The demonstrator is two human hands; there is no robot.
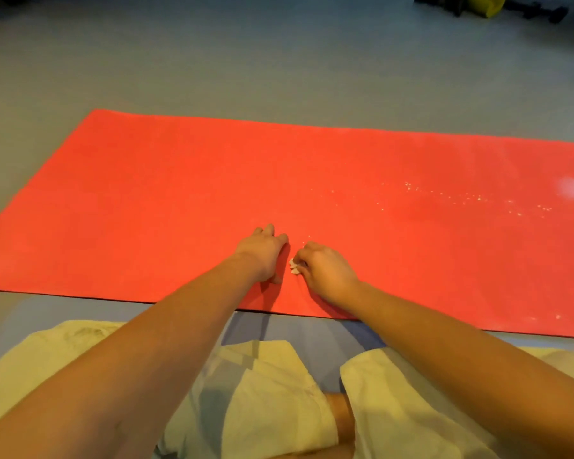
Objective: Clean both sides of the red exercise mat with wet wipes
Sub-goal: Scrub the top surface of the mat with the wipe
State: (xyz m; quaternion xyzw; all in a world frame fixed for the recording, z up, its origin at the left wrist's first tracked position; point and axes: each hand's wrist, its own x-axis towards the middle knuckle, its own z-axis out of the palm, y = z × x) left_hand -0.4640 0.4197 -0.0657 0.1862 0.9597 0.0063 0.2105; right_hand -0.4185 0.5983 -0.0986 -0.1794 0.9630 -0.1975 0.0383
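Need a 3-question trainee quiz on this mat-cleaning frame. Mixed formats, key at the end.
1. True or false: the left hand rests open on the red mat.
2. Which hand pinches the white wipe? A) left hand B) right hand C) neither
3. Fill in: the pale specks lie on the mat toward the person's ____ side.

Key: 1 true; 2 B; 3 right.
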